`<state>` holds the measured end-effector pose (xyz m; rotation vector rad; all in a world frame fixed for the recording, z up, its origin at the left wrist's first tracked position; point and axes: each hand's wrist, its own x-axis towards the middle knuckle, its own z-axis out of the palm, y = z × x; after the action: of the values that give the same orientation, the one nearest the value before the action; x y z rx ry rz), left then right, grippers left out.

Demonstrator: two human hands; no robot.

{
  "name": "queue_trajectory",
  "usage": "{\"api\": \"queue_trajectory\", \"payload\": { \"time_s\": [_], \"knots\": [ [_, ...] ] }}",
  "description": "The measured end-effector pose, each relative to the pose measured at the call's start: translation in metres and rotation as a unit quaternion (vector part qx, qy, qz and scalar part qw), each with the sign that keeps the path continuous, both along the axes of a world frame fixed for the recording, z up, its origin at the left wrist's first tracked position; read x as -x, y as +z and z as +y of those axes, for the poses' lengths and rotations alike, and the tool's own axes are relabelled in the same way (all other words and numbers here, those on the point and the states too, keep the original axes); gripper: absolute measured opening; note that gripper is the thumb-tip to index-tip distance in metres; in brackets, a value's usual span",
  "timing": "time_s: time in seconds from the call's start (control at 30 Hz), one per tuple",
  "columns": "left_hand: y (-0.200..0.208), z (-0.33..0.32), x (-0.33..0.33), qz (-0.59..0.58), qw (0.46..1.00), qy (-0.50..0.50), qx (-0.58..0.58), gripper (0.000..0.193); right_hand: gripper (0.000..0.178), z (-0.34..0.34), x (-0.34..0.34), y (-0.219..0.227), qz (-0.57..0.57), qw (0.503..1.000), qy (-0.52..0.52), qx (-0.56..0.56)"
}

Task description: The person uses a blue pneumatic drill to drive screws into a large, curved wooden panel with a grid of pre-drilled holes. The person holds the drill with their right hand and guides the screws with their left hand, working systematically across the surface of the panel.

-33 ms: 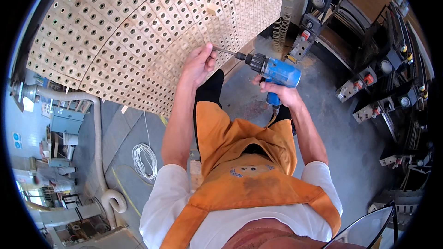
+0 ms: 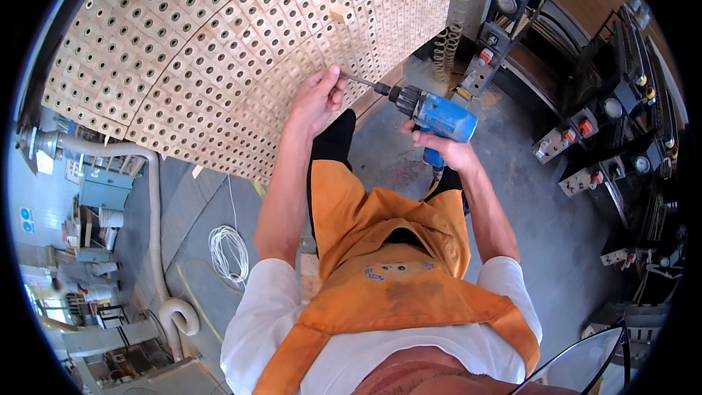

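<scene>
My right hand (image 2: 447, 148) is wrapped round the grip of a blue pistol-shaped drill (image 2: 447, 118), with a hose fitting (image 2: 437, 172) at the base of its handle. From its black chuck a long thin bit (image 2: 360, 80) points up and left. My left hand (image 2: 319, 99) is closed, thumb and fingers pinched at the bit's tip; whatever else lies between them is hidden. Beyond my left hand stretches a large panel of pale wooden blocks (image 2: 241, 58), each with a dark-rimmed round hole. One loose block (image 2: 340, 13) sits on the panel.
A coil of white cable (image 2: 229, 252) lies on the floor at left, near a grey ribbed hose (image 2: 155, 227). Dark machinery with gauges (image 2: 613, 107) lines the right side. A coiled air line (image 2: 442, 58) hangs at the back. Another person (image 2: 84, 278) is far left.
</scene>
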<state>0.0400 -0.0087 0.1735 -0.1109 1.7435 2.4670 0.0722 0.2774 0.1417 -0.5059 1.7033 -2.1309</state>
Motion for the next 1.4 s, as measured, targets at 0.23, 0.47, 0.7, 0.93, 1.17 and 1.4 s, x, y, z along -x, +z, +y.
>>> {"api": "queue_trajectory", "payload": {
  "time_s": [0.23, 0.47, 0.7, 0.93, 1.17, 1.4],
  "knots": [
    [0.008, 0.012, 0.030, 0.031, 0.991, 0.071, -0.106, 0.030, 0.023, -0.053, 0.003, 0.003, 0.008, 0.994, -0.103, -0.030],
    [-0.022, 0.012, 0.019, -0.037, 0.992, 0.020, -0.121, 0.028, 0.022, -0.064, 0.015, 0.000, 0.087, 0.989, -0.108, -0.052],
    [-0.086, 0.029, -0.037, -0.125, 0.986, -0.093, -0.056, 0.027, 0.021, -0.064, 0.013, 0.013, 0.139, 0.976, -0.122, -0.120],
    [-0.103, 0.019, -0.045, -0.126, 0.988, -0.084, -0.031, 0.030, 0.026, -0.065, 0.019, 0.006, 0.170, 0.965, -0.124, -0.157],
    [-0.090, 0.008, -0.027, -0.069, 0.993, 0.035, -0.088, 0.021, 0.028, -0.065, 0.016, 0.000, 0.128, 0.980, -0.122, -0.086],
    [-0.042, -0.011, 0.003, 0.029, 0.967, 0.047, -0.249, 0.029, 0.027, -0.023, -0.004, -0.003, 0.006, 1.000, -0.025, -0.002]
  ]
}}
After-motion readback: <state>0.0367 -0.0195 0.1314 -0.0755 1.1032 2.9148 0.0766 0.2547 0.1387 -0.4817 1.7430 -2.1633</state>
